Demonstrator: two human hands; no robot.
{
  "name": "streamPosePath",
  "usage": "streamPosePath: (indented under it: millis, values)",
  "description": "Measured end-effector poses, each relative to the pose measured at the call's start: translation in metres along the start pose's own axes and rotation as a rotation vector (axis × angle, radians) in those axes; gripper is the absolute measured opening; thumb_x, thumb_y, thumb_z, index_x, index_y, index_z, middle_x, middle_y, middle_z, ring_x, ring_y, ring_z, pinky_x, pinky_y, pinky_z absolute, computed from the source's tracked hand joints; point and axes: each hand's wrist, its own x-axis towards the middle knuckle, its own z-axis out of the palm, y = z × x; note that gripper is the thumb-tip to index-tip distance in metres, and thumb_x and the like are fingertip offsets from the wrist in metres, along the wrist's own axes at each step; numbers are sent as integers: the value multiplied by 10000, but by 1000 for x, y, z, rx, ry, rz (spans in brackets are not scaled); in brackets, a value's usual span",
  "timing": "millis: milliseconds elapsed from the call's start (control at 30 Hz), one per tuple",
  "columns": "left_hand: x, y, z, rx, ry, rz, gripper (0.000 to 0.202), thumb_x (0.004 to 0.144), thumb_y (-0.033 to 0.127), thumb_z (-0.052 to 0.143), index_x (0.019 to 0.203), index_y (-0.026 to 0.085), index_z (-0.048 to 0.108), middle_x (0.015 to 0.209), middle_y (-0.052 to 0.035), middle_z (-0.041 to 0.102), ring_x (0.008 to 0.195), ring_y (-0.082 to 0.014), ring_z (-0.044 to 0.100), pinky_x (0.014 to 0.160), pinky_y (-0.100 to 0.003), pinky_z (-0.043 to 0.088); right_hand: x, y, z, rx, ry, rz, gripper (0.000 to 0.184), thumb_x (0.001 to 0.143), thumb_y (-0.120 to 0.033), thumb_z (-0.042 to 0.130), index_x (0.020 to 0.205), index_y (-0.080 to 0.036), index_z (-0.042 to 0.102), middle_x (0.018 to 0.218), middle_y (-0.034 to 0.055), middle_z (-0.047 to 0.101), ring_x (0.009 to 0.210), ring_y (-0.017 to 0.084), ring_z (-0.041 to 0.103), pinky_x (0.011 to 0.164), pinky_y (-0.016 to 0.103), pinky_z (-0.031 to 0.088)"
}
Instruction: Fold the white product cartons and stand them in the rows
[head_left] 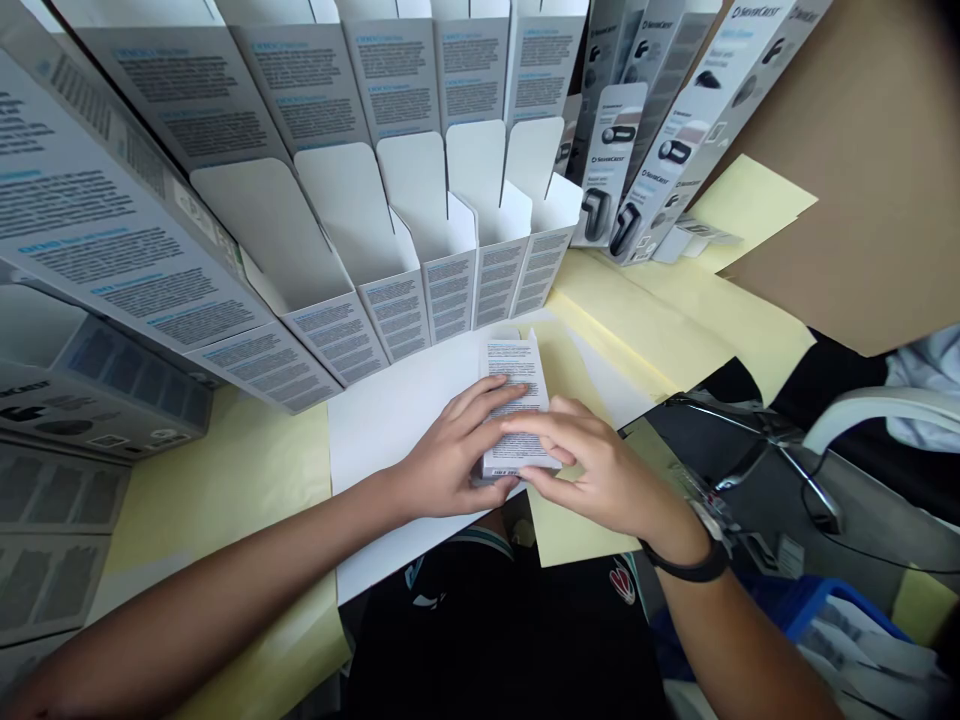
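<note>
From the head camera, the left hand (454,455) and the right hand (600,480) meet on a small printed carton (516,408), which lies on a white sheet (397,430). Both hands are closed around it. The left fingers (495,392) curve over the carton's left edge and face, while the right fingers (544,425) rest across its lower face and wrap its right side. A black wristband (691,565) circles the right wrist.

Beyond the carton, a row of open white display trays (450,230) stands along the far side of the white sheet, their printed fronts facing the hands. More grey-and-white printed boxes (75,400) are stacked to the carton's far left. To its upper right, a leaning row of SilverCrest product boxes (622,170) shows pictures of a small dark device – the exact product is too small to make out.

Pale yellow paper (645,320) lies to the right of the carton, and another yellow sheet (225,490) lies to its left. A brown cardboard sheet (847,170) rises at the upper right. Below and right of the carton are a dark metal frame (750,450), a curved white armrest (877,415) and a blue crate (817,610) – the frame's exact kind is hard to tell. The person's dark shirt (480,640) fills the bottom of the view, directly below the carton.
</note>
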Motion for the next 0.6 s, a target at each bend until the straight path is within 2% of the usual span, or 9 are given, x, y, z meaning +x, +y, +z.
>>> streamPosePath:
  millis: [133, 267, 400, 500, 600]
  values:
    - [-1, -2, 1, -9, 3, 7, 711, 852, 355, 670, 1482, 174, 394, 1536, -186, 427, 1501, -381, 294, 1200, -605, 334, 0, -2, 2, -1, 36, 37, 412, 880, -135, 632, 1287, -189, 589, 717, -38, 398, 688, 165, 470, 714, 311, 469]
    - [-1, -2, 1, -6, 18, 5, 679, 844, 309, 663, 1461, 181, 411, 1534, -185, 430, 1497, -380, 305, 1191, -602, 345, 5, -11, 6, -148, 97, 107, 327, 886, -259, 717, 1180, -135, 643, 678, -44, 389, 675, 177, 462, 766, 350, 454]
    - [-1, -4, 2, -6, 5, 16, 687, 859, 370, 669, 1464, 169, 414, 1537, -190, 429, 1502, -379, 295, 1191, -593, 346, 6, -11, 8, -80, 87, 159, 188, 942, -169, 614, 1126, -183, 650, 665, -47, 390, 653, 160, 461, 733, 308, 434]
    - [-2, -4, 2, -7, 14, 24, 702, 854, 381, 673, 1472, 173, 413, 1537, -187, 429, 1502, -380, 293, 1187, -599, 346, 5, -12, 11, -75, 131, 193, 173, 962, -124, 531, 1082, -187, 638, 640, -55, 368, 634, 152, 447, 720, 301, 411]
    - [-2, -4, 2, -8, 26, 16, 687, 850, 342, 666, 1468, 173, 417, 1531, -185, 436, 1501, -378, 297, 1185, -598, 351, 7, -15, 14, -126, 159, 203, 140, 914, -216, 653, 1043, -169, 626, 623, -67, 343, 642, 159, 449, 730, 320, 401]
